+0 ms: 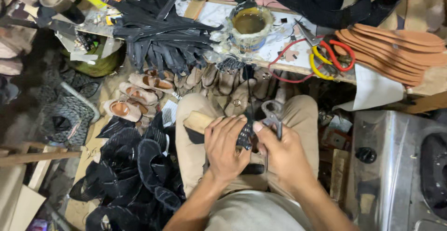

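Sandal upper [243,135], black woven, clamped by my left hand [226,149] at frame centre, right hand [285,154] fingers squeezing pliers [272,114], lasting looks partway, unfinished.

A cramped shoemaking workshop, seen from above a seated worker's lap. A cluttered workbench [279,49] holds a stack of tan leather insoles [391,49], a bundle of black straps [163,40], a glue pot [249,26] and scissors [326,54]. Unfinished sandals [139,93] and black shoe uppers [135,166] cover the floor.
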`<state>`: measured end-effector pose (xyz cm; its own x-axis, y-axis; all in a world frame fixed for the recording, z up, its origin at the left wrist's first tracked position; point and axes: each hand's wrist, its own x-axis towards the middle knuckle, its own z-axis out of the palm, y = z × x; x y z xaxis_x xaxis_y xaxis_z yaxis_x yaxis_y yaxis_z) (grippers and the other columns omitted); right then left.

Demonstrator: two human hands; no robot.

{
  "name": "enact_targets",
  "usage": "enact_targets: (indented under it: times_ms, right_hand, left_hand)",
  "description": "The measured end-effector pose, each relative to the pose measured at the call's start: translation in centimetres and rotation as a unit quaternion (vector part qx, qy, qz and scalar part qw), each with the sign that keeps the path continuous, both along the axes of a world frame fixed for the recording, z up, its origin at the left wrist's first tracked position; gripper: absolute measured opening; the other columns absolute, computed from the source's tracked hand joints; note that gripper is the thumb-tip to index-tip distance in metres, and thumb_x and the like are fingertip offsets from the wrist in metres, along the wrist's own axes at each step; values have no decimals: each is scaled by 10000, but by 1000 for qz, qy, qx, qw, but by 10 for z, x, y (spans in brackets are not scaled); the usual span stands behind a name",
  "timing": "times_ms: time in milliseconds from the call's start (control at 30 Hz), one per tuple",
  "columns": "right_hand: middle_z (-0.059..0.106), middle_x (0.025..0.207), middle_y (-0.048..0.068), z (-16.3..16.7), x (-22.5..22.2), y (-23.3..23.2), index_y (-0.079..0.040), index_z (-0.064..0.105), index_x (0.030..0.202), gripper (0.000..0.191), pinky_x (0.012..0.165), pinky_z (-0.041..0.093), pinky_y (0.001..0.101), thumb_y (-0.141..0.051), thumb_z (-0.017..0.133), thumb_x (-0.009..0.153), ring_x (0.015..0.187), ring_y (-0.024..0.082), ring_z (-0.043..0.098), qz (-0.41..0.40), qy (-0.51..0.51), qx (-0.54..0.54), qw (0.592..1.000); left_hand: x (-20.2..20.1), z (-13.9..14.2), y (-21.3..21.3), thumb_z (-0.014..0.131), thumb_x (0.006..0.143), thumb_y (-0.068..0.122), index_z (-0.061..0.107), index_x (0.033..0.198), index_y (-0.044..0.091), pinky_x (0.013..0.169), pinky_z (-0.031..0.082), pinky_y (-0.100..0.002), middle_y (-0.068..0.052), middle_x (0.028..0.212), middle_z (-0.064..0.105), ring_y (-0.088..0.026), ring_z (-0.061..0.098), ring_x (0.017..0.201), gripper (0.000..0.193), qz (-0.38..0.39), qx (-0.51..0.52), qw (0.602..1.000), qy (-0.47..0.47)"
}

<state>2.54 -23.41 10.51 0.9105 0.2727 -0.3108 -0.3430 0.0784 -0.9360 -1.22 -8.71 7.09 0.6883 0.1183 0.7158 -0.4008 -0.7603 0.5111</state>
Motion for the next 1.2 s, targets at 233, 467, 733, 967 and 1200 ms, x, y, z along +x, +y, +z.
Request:
enact_targets:
  times_ms: [233, 467, 733, 967, 1200]
  right_hand:
    - [603, 945, -34, 35, 17, -4, -22, 562, 1348, 466, 793, 470, 238, -271, 642, 962, 876, 78, 561, 155, -207, -69, 963]
    - [723, 871, 124, 68, 56, 21, -106, 630, 1266, 416, 781, 553, 366, -411, 540, 998, 822, 255, 700, 476, -188, -354, 783]
    - [713, 905, 215, 122, 55, 22, -112, 601, 1187, 362, 820, 523, 507, -404, 558, 978, 938, 406, 686, 513, -167, -502, 676]
    - [708, 887, 233, 122, 59, 16, -36, 564, 1158, 315, 755, 551, 520, -169, 567, 873, 897, 421, 704, 511, -263, -558, 598]
    - [714, 859, 249, 53, 26, 45, -26, 572, 1151, 272, 638, 524, 568, -170, 586, 920, 737, 463, 676, 303, -410, -433, 743]
  left_hand:
    - [-9, 49, 60, 725, 954, 226, 584, 1327, 55, 997, 518, -392, -166, 1228, 699, -304, 678, 1169, 433, 22, -192, 967, 164]
    - [-28, 62, 72, 749, 933, 172, 627, 1247, 85, 960, 461, -425, -148, 1171, 720, -335, 668, 1101, 348, 11, -80, 981, 174]
    - [-20, 43, 38, 677, 902, 8, 545, 1343, 16, 1035, 429, -479, -196, 1228, 638, -397, 590, 1170, 461, -33, -62, 985, 155]
    - [-11, 46, 40, 683, 887, 9, 492, 1389, -1, 1082, 393, -483, -240, 1293, 599, -429, 556, 1232, 537, -116, -39, 980, 157]
    - [-17, 47, 55, 660, 902, 29, 580, 1340, 38, 1041, 485, -400, -179, 1264, 680, -355, 651, 1204, 446, -4, -193, 970, 147]
